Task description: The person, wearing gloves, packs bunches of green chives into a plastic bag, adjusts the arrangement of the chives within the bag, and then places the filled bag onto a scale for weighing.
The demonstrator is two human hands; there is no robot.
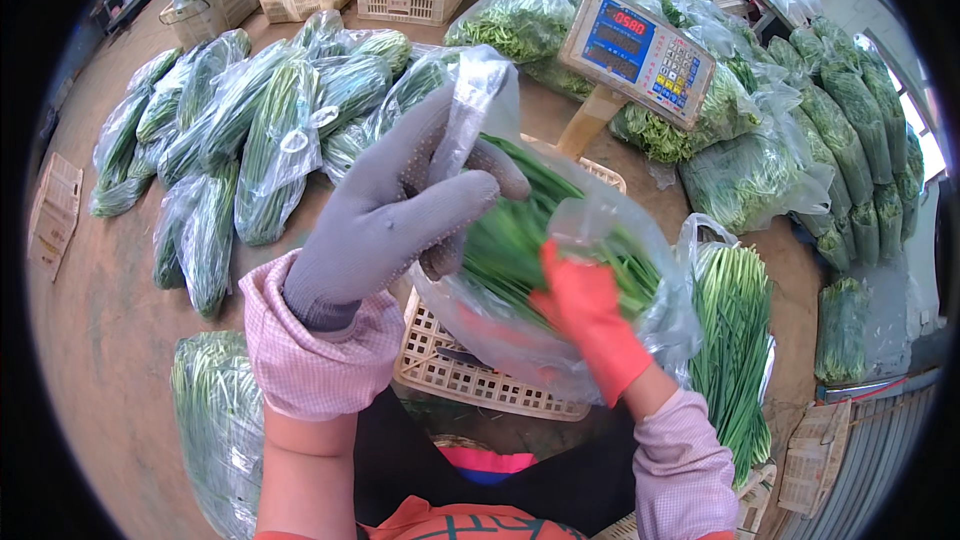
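Head view shows greens (530,190), long, thin and smooth, inside a thin, crinkled, clear plastic bag (500,345) above a pale, square-holed plastic crate (540,406). Their long axis slants from the upper left, by the left hand (375,215), to the lower right. That hand wears a grey knit glove with small raised dots, its fingers clamped on a folded strip of the bag. The right hand (590,310), in a smooth red glove, lies over the greens; motion blurs it, so I cannot tell whether its fingers are together or apart. Beyond stands a scale (637,58) with lit red digits, a blue panel and small printed keys. Just right of the bag, a loose bundle (730,350) points lengthwise toward the wearer. Dark lettering crosses the orange cloth (420,518) at the lower edge.
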